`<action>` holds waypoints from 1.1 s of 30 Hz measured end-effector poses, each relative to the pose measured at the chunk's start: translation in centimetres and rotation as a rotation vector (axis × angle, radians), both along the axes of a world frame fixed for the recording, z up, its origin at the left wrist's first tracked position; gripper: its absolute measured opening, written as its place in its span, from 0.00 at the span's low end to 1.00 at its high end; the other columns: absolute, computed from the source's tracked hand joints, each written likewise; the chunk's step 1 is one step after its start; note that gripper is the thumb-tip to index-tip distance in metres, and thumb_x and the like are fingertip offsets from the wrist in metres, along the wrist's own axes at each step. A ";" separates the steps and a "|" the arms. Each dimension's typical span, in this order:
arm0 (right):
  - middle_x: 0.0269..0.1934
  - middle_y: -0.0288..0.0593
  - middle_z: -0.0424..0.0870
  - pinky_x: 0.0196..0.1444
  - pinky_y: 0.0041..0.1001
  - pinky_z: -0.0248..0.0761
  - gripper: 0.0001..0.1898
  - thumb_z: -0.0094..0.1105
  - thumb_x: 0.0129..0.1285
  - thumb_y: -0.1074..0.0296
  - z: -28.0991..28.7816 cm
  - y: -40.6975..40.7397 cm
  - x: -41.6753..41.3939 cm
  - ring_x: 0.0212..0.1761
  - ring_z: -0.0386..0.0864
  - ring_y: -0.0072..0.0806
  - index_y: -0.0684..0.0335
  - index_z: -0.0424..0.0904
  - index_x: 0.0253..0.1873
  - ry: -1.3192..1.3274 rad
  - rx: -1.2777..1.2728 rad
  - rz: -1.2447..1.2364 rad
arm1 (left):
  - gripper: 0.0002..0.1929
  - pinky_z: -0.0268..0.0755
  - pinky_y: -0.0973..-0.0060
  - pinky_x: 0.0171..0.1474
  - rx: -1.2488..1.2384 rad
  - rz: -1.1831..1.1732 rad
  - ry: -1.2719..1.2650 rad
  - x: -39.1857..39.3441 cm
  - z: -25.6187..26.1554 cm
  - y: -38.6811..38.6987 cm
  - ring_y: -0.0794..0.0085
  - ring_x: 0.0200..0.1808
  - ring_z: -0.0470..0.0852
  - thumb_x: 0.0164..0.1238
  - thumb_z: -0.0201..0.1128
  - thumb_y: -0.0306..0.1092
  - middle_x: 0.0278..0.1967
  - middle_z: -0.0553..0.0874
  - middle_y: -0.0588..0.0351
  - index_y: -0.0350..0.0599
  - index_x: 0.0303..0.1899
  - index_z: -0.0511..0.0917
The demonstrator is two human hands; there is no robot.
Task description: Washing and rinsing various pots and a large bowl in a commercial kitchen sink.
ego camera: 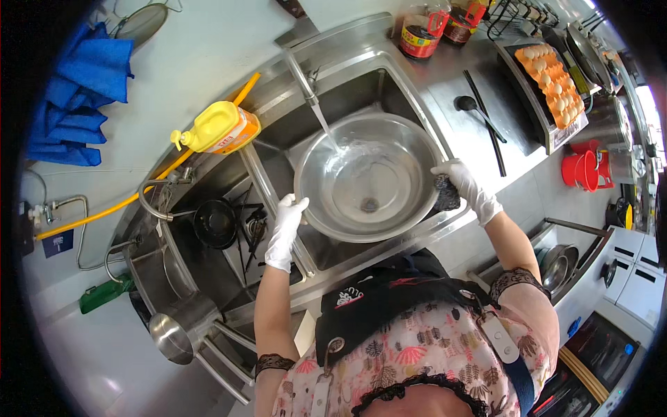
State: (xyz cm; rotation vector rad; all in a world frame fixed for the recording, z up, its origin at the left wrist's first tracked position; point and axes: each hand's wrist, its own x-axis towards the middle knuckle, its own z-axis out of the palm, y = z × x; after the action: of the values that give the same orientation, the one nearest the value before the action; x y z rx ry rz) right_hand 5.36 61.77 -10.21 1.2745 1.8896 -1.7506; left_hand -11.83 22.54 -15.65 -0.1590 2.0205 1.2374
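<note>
A large stainless steel basin [359, 224] sits in the right-hand sink bowl [359, 96], holding shallow clear water. From the metal faucet [301, 78] a stream runs into the basin's upper left side. My left hand [284, 229], in a white glove, grips the basin's left rim, thumb on top. At the right rim is my gloved right hand [464, 185], its fingertips touching the rim. A dark scouring pad [446, 194] is held under that hand against the basin's outside. A small round dark spot shows at the basin's bottom.
Left of the basin are a yellow pump jug [219, 127], a yellow hose [109, 206] and a sink bowl with a black pan [214, 224]. A steel pot [182, 328] is at lower left. The right counter bears a black ladle [466, 103], chopsticks [490, 130] and an egg tray [552, 86].
</note>
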 end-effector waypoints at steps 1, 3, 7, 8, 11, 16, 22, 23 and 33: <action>0.28 0.47 0.85 0.34 0.33 0.75 0.15 0.65 0.55 0.61 0.3 -1.0 0.0 0.26 0.82 0.32 0.72 0.84 0.36 -0.039 0.181 0.052 | 0.12 0.78 0.79 0.28 -0.020 -0.009 -0.036 0.2 -0.7 -0.3 0.76 0.30 0.83 0.68 0.61 0.32 0.41 0.85 0.55 0.39 0.50 0.78; 0.27 0.51 0.85 0.35 0.34 0.75 0.15 0.63 0.56 0.60 1.9 -2.6 0.0 0.27 0.82 0.35 0.70 0.84 0.35 0.149 0.408 0.164 | 0.13 0.79 0.78 0.29 -0.020 0.075 -0.086 0.4 -2.6 0.2 0.74 0.30 0.83 0.68 0.61 0.31 0.39 0.85 0.55 0.40 0.52 0.77; 0.24 0.55 0.80 0.32 0.39 0.72 0.12 0.60 0.58 0.64 5.4 -4.7 0.1 0.25 0.79 0.48 0.68 0.80 0.28 0.450 1.030 0.285 | 0.14 0.78 0.75 0.37 -0.034 0.009 -0.083 2.1 -5.9 2.7 0.72 0.34 0.84 0.70 0.59 0.32 0.39 0.84 0.55 0.41 0.55 0.74; 0.29 0.54 0.82 0.31 0.39 0.73 0.10 0.60 0.59 0.66 6.0 -4.7 0.3 0.27 0.81 0.47 0.66 0.79 0.28 0.450 1.082 0.327 | 0.14 0.78 0.75 0.37 -0.030 -0.006 -0.088 2.5 -6.1 3.1 0.72 0.34 0.84 0.70 0.59 0.32 0.39 0.84 0.55 0.41 0.55 0.74; 0.46 0.52 0.84 0.39 0.35 0.76 0.11 0.61 0.59 0.68 7.3 -4.5 1.7 0.34 0.83 0.47 0.69 0.82 0.41 0.470 1.358 0.366 | 0.13 0.77 0.76 0.37 0.094 -0.078 -0.165 3.5 -5.6 3.6 0.73 0.34 0.84 0.73 0.56 0.33 0.40 0.84 0.55 0.42 0.54 0.75; 0.53 0.59 0.80 0.35 0.37 0.76 0.07 0.64 0.54 0.74 8.5 -3.5 4.5 0.33 0.82 0.45 0.69 0.75 0.31 0.664 1.438 0.452 | 0.12 0.76 0.77 0.37 0.043 -0.174 -0.107 4.6 -3.6 2.1 0.75 0.33 0.83 0.75 0.55 0.36 0.39 0.84 0.56 0.42 0.53 0.76; 0.54 0.55 0.81 0.29 0.30 0.76 0.05 0.65 0.51 0.79 9.4 -1.8 6.6 0.28 0.83 0.39 0.69 0.78 0.33 0.646 1.501 0.502 | 0.14 0.74 0.77 0.38 0.046 -0.186 0.127 6.0 1.0 -2.3 0.76 0.34 0.81 0.71 0.60 0.37 0.35 0.84 0.58 0.40 0.52 0.76; 0.54 0.54 0.82 0.31 0.29 0.76 0.05 0.64 0.53 0.79 9.3 -1.5 6.9 0.30 0.83 0.39 0.69 0.80 0.36 0.558 1.497 0.487 | 0.14 0.74 0.77 0.39 0.005 -0.186 0.202 6.5 2.4 -3.4 0.77 0.35 0.81 0.71 0.61 0.37 0.35 0.83 0.58 0.40 0.52 0.76; 0.26 0.33 0.72 0.26 0.25 0.61 0.09 0.60 0.67 0.63 1.3 5.7 11.6 0.25 0.69 0.23 0.62 0.80 0.36 0.486 0.155 -0.739 | 0.14 0.76 0.67 0.48 -0.726 0.358 0.966 13.3 18.3 -19.1 0.58 0.44 0.85 0.66 0.63 0.34 0.44 0.85 0.44 0.40 0.50 0.79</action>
State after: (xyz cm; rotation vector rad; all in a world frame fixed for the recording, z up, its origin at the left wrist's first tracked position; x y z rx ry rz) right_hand 16.95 67.47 -8.94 1.9222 1.9597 -2.4989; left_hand 1.44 3.49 2.69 -0.3188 3.3583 0.7455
